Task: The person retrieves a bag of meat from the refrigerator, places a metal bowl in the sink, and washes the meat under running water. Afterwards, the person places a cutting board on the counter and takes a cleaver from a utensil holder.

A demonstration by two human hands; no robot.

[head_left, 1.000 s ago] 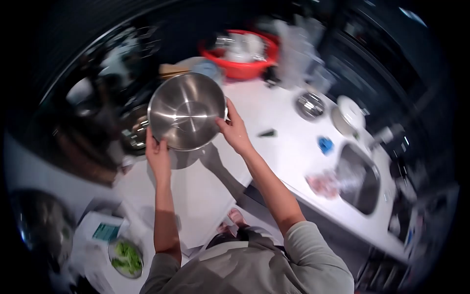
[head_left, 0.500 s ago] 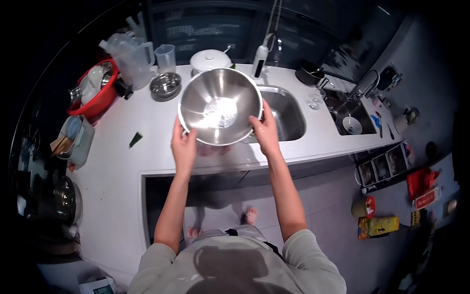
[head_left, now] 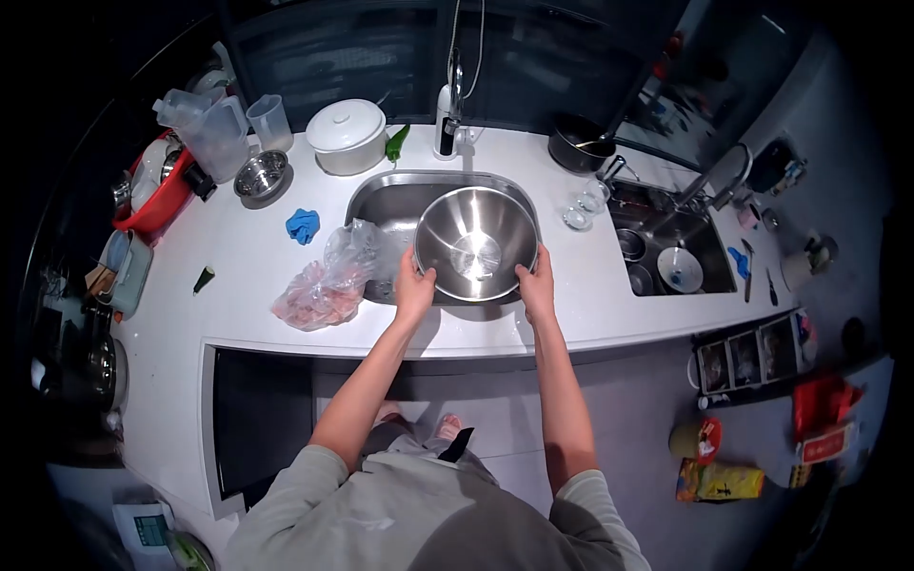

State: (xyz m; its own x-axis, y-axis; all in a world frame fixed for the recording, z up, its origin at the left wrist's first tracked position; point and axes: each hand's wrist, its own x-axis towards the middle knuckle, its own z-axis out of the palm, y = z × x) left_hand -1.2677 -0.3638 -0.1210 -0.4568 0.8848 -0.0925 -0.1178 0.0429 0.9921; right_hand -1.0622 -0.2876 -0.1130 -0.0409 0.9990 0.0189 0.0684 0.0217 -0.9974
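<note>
A wide steel bowl (head_left: 476, 249) hangs over the right part of the large sink (head_left: 381, 205), tilted so its shiny inside faces me. My left hand (head_left: 414, 288) grips the rim at its lower left, thumb on the inner edge. On the lower right of the rim, my right hand (head_left: 538, 285) is closed in the same way. Left of the bowl, a clear plastic bag with pinkish pieces (head_left: 322, 295) lies on the counter and reaches over the sink's edge. A tall faucet (head_left: 455, 86) stands behind the sink.
A white lidded pot (head_left: 347, 143), a green pepper (head_left: 398, 143), a blue cloth (head_left: 303, 226) and a small steel bowl (head_left: 261, 176) are on the counter (head_left: 243, 295). A red basin (head_left: 171, 195) stands far left. At right are a black pot (head_left: 576, 152) and a second sink (head_left: 666, 228).
The view has swung right from the left counter to the sink. Both hands have carried the bowl along, and it is now over the sink. The bag and blue cloth are uncovered.
</note>
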